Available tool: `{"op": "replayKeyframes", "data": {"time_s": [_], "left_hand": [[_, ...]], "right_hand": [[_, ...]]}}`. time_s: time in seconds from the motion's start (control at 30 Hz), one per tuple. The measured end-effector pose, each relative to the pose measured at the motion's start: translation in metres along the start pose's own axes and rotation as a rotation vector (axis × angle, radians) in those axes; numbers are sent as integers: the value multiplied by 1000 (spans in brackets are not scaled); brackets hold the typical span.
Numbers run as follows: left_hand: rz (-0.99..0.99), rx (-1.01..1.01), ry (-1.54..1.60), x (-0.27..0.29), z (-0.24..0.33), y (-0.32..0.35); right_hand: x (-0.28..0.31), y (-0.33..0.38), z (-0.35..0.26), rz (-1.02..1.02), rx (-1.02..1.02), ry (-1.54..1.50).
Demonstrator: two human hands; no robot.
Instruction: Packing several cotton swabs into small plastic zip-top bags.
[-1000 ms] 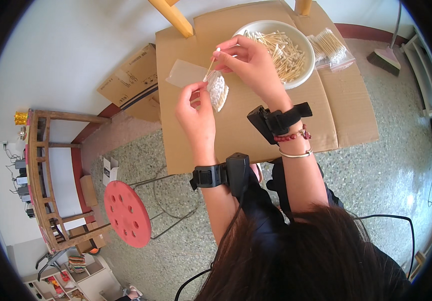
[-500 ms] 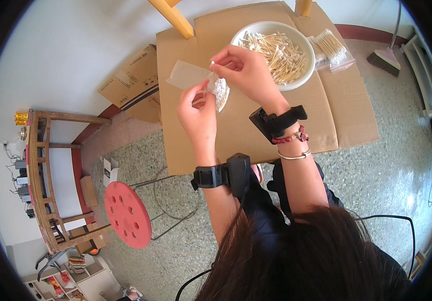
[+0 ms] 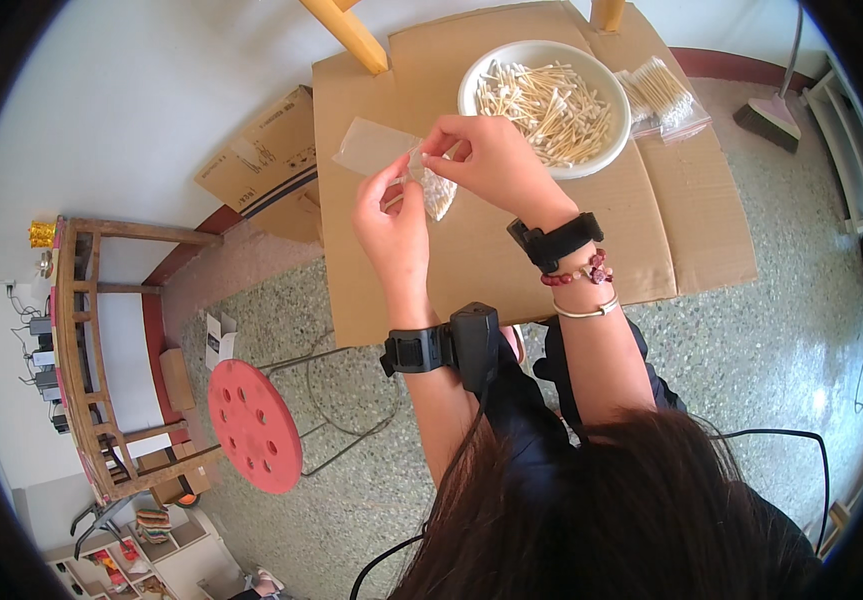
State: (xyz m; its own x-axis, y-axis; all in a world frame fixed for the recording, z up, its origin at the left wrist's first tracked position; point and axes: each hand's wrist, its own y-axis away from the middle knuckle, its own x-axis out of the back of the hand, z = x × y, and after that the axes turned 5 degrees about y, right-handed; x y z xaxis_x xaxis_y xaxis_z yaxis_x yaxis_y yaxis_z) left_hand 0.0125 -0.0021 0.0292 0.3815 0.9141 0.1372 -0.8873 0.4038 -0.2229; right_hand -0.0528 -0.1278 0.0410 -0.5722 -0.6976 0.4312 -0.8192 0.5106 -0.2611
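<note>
My left hand (image 3: 391, 225) pinches a small clear plastic bag (image 3: 371, 147) between thumb and fingers over the cardboard. White-tipped cotton swabs (image 3: 438, 196) fill the lower part of the bag, whose flap spreads out to the left. At the bag's mouth, the thumb and forefinger of my right hand (image 3: 499, 158) are closed on a cotton swab; most of it is hidden by my fingers and the bag. Beyond my right hand stands a white round bowl (image 3: 619, 135) heaped with loose cotton swabs (image 3: 556, 110).
Filled clear bags of swabs (image 3: 663, 95) lie right of the bowl on the cardboard sheet (image 3: 591, 235). Wooden legs (image 3: 351, 38) rise at the far edge. A red round stool (image 3: 254, 425) stands at left, a broom (image 3: 769, 122) at far right. Cables hang from my wrist straps.
My right hand has lowered with the swab from just above the bag to its mouth. The left hand keeps hold of the bag, almost unmoved.
</note>
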Motion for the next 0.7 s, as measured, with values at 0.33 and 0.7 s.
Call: {"op": "replayKeyframes", "data": {"time_s": [0.33, 0.7], "left_hand": [[-36, 51, 48, -2, -2, -1], [-46, 83, 46, 0, 3, -1]], "right_hand": [[-7, -1, 9, 89, 146, 161], [-14, 0, 23, 71, 234, 247]]}}
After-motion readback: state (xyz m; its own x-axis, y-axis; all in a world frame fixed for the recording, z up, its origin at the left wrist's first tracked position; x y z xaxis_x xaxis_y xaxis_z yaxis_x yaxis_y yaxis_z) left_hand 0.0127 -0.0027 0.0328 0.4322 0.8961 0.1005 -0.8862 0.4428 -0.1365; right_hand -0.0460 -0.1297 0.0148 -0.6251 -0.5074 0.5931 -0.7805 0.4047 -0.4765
